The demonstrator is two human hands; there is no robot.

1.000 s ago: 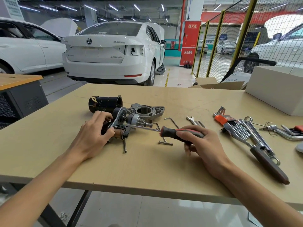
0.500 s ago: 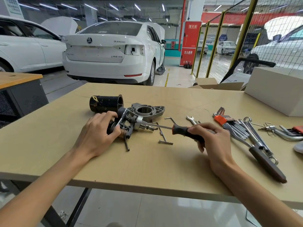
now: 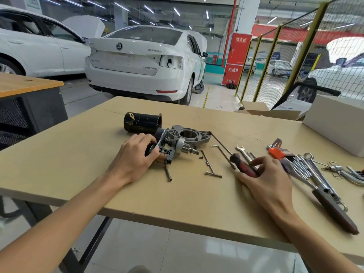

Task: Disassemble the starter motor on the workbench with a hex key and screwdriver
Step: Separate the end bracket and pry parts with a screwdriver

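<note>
Spanning most of the near scene, a tan workbench (image 3: 78, 174), with two bare forearms reaching in from the near edge. Curled over the left end of the starter motor assembly (image 3: 171, 148), the left hand (image 3: 134, 156), fingers wrapped round its dark cylindrical part, thumb on the near side, wrist low on the board. Resting right of centre, the right hand (image 3: 266, 178), fingers loosely bent over the red-and-black handle of the screwdriver (image 3: 243, 166), whose shaft runs up and left across the board toward the aluminium end housing (image 3: 189, 135); grip light, handle lying on or just above the surface, which cannot be told apart. Lying just far-left of the motor, on its side, a black cylindrical casing (image 3: 142, 123). Filling the far right corner, a white box (image 3: 334, 123). Spread along the right side, a long dark-handled tool (image 3: 334, 209), spanners (image 3: 244, 152) and an orange-holdered hex key set (image 3: 281, 154). Scattered between the two hands, long bolts (image 3: 213, 174) and a loose hex key (image 3: 221, 152), near the motor's shaft tip. Parked beyond the bench, a white car (image 3: 141, 64).
</note>
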